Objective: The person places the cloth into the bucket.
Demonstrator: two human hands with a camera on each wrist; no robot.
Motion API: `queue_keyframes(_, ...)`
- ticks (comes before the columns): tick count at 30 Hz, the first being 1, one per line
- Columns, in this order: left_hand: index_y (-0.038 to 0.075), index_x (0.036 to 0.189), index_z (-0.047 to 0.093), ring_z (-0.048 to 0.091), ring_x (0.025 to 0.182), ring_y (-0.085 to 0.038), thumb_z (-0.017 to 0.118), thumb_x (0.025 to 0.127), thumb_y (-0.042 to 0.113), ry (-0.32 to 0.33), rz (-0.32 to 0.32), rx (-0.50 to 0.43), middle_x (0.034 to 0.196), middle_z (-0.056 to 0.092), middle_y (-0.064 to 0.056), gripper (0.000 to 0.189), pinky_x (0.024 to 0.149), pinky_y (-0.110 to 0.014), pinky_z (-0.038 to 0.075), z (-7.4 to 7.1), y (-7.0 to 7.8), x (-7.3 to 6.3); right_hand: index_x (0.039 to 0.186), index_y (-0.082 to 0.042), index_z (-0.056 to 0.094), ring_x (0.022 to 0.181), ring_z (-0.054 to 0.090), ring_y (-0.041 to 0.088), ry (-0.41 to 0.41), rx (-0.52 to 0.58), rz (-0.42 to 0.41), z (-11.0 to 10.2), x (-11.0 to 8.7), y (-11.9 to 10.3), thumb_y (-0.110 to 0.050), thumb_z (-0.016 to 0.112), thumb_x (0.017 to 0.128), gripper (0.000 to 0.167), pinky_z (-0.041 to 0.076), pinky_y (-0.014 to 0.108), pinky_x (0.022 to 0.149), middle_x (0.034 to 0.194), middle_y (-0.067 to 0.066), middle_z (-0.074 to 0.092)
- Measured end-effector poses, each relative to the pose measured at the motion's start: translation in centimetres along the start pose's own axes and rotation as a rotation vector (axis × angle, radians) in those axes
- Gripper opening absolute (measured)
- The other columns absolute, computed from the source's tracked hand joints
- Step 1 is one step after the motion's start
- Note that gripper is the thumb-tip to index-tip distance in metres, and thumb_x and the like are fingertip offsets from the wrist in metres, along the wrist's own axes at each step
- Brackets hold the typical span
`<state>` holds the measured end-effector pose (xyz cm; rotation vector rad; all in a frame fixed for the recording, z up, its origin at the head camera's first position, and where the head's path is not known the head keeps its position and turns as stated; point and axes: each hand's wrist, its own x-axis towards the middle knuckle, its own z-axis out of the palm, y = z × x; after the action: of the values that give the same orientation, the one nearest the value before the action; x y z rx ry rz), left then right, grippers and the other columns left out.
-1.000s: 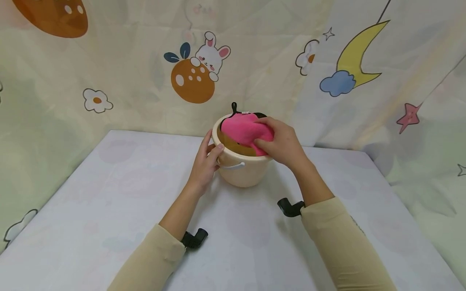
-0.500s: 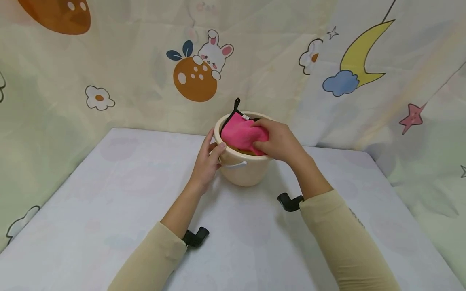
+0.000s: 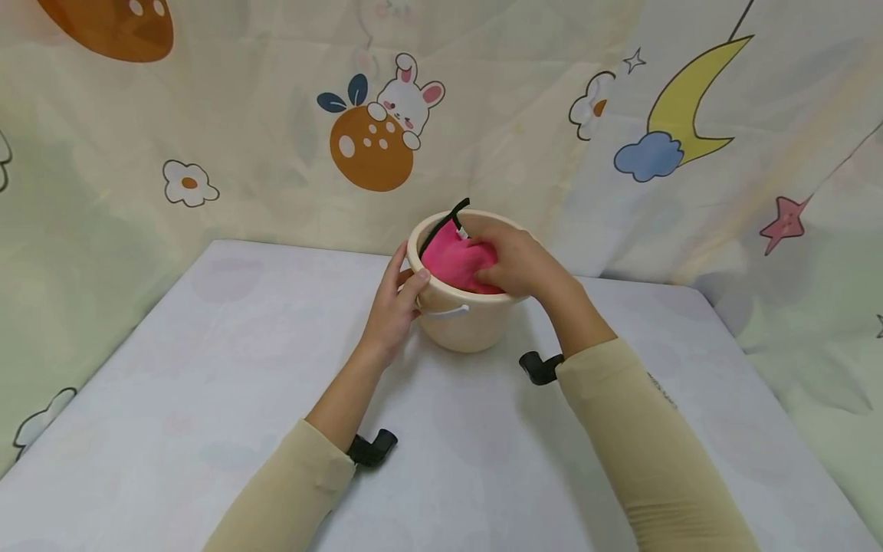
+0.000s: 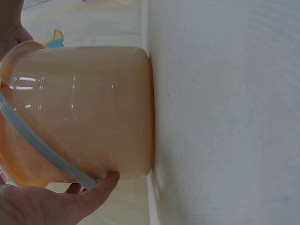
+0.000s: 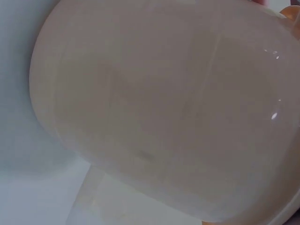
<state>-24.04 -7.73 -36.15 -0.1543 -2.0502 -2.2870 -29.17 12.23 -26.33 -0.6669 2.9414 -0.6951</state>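
A cream plastic bucket (image 3: 464, 331) stands upright on the table, its pale handle (image 4: 44, 147) hanging down the side. My left hand (image 3: 388, 314) holds the bucket at its left side, thumb near the rim and fingers round the far side. Inside the bucket is a pink cloth (image 3: 451, 262) with black edging, a black loop and a small white tag. My right hand (image 3: 522, 262) reaches over the rim and grips the cloth between thumb and fingers, low in the bucket's mouth. In the right wrist view the bucket's wall (image 5: 154, 103) fills the picture and hides the fingers.
The white tabletop (image 3: 276, 353) spreads around the bucket. Close behind it hangs a printed curtain (image 3: 262, 115) with a rabbit, a moon and flowers. Black fittings (image 3: 372, 448) are worn at both wrists, beside beige sleeves.
My right hand has moved down into the bucket, taking the pink cloth deeper. The cloth's black loop now leans over to the right. The left hand keeps its hold on the bucket.
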Motion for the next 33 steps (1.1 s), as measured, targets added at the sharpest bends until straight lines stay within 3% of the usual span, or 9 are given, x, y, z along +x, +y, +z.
queue_keyframes(12, 0.041, 0.161, 0.026, 0.049, 0.134, -0.025, 0.055, 0.101, 0.043, -0.001, -0.001, 0.024, 0.151, 0.046, -0.006, 0.067, 0.107, -0.054, 0.047, 0.1, 0.1, 0.0, 0.128, -0.007, 0.067, 0.123, 0.053, 0.029, -0.032, -0.027, -0.050, 0.3, 0.9, 0.4, -0.008, 0.077, 0.082, 0.047, 0.053, 0.048, 0.095, 0.134, 0.010, 0.060)
queue_keyframes(21, 0.040, 0.162, 0.027, 0.051, 0.133, -0.026, 0.055, 0.101, 0.042, 0.008, 0.005, 0.027, 0.149, 0.048, -0.007, 0.068, 0.105, -0.054, 0.047, 0.1, 0.1, 0.0, 0.109, -0.010, 0.073, 0.115, 0.053, 0.026, -0.048, -0.058, -0.095, 0.4, 1.1, 0.4, -0.009, 0.077, 0.080, 0.029, 0.051, 0.044, 0.090, 0.121, 0.008, 0.062)
queue_keyframes(26, 0.041, 0.162, 0.027, 0.050, 0.133, -0.025, 0.055, 0.101, 0.043, 0.008, 0.011, 0.036, 0.150, 0.048, -0.007, 0.067, 0.106, -0.054, 0.047, 0.0, 0.1, 0.0, 0.115, -0.011, 0.074, 0.119, 0.052, 0.026, -0.070, -0.062, -0.068, 0.4, 1.1, 0.4, -0.012, 0.077, 0.082, 0.033, 0.050, 0.045, 0.093, 0.125, 0.008, 0.063)
queue_keyframes(33, 0.040, 0.162, 0.027, 0.051, 0.133, -0.027, 0.055, 0.101, 0.041, 0.004, 0.009, 0.023, 0.153, 0.046, -0.013, 0.067, 0.107, -0.055, 0.046, 0.0, 0.0, 0.0, 0.121, -0.006, 0.071, 0.111, 0.059, 0.028, -0.121, -0.005, -0.004, 0.4, 1.1, 0.3, -0.013, 0.073, 0.087, 0.035, 0.050, 0.044, 0.095, 0.120, 0.011, 0.071)
